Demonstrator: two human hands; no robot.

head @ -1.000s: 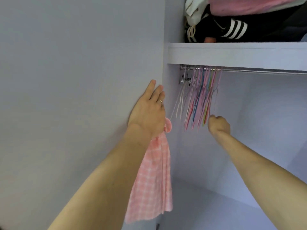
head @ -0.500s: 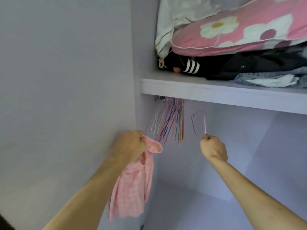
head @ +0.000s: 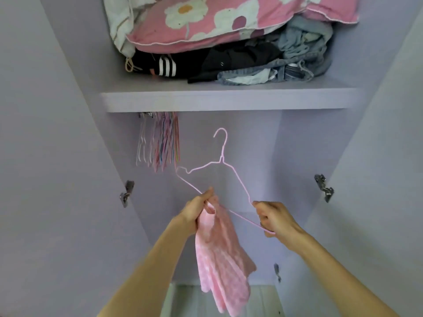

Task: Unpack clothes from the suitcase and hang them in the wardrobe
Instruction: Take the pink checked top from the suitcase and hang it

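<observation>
I face an open lilac wardrobe. My left hand (head: 198, 208) grips the top of a pink checked garment (head: 223, 259), which hangs down below it, and its fingers also pinch the bottom bar of a pink wire hanger (head: 225, 167). My right hand (head: 273, 218) grips the hanger's right corner. The hanger is free of the rail, tilted, with its hook pointing up. A bunch of spare coloured hangers (head: 160, 143) hangs at the left end under the shelf. The rail itself is hidden behind the shelf edge.
The shelf (head: 229, 100) above carries a pink flowered pillow (head: 217, 19), black striped clothes (head: 183, 65) and denim (head: 286, 65). Both doors stand open, with metal hinges at the left (head: 127, 193) and right (head: 324, 187). Below lies the wardrobe floor (head: 183, 298).
My right hand has pulled one pink hanger off the rail and brought it down in front of me. My left hand has moved the garment right to the hanger's bar. My view now faces the wardrobe squarely.
</observation>
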